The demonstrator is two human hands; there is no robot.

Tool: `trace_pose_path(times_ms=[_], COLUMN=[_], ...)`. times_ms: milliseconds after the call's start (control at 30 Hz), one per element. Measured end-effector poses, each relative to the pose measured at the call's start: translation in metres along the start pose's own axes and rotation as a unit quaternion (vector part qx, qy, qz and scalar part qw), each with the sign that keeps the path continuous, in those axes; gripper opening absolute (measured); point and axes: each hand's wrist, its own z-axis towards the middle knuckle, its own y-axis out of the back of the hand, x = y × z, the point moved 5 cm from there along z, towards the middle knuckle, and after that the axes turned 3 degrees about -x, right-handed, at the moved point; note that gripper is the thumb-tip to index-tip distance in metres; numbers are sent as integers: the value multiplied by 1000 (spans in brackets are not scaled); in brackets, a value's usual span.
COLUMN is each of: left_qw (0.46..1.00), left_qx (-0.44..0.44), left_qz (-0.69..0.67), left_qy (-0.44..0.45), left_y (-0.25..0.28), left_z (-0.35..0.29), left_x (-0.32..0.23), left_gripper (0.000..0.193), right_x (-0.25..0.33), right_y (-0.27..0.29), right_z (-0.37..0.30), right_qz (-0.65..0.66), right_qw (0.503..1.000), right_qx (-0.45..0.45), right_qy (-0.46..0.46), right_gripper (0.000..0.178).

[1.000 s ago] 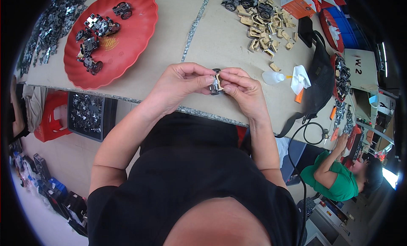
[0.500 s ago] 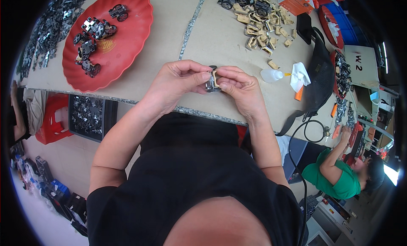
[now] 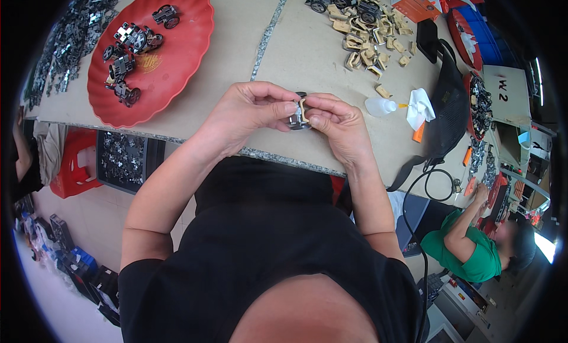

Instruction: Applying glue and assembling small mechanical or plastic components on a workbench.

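Observation:
Just above the table near its front edge, my left hand [image 3: 251, 113] is closed on a small dark wheeled toy vehicle chassis [image 3: 297, 120]. My right hand [image 3: 342, 125] pinches a tan bracket-shaped plastic part [image 3: 303, 109] against the chassis's right side. Fingertips of both hands cover much of the two pieces, so how far they fit together cannot be seen. Similar tan parts [image 3: 367, 44] lie heaped at the far right of my hands, next to several dark wheeled chassis [image 3: 331, 0]. To the left, a red scalloped plate [image 3: 180, 59] carries several wheeled pieces.
Right of my hands are a small white squeeze bottle [image 3: 378, 106], a crumpled white tissue [image 3: 420, 109] and a black bag [image 3: 447, 100] with a cable. Dark parts [image 3: 77, 38] pile up at far left. A person in a green shirt [image 3: 461, 248] works at the right.
Both hands stay at nearly the same spot, holding the same pieces, with only slight finger movement. The view has shifted very slightly.

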Motion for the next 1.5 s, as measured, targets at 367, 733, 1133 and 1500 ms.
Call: trace_pose_path(times_ms=[367,733,1133,1500], left_qw=[1000,1000,999,994], left_qx=[-2,14,7,-2], left_qz=[3,-16,-42,-90], left_qy=[-14,1,26,56], left_y=[-1,2,-1,5], left_z=[1,6,5,4], left_x=[-4,0,3,7], left_gripper=[17,14,15,14], right_x=[-2,-4,-4,2], right_y=[0,1,2,-7], right_z=[2,1,-3,-8], right_qz=[39,-46,-18,-135], right_qw=[999,999,999,983], right_qx=[-9,-1,-8,4], right_qy=[-38,17,39,125], right_gripper=[24,10,8,12])
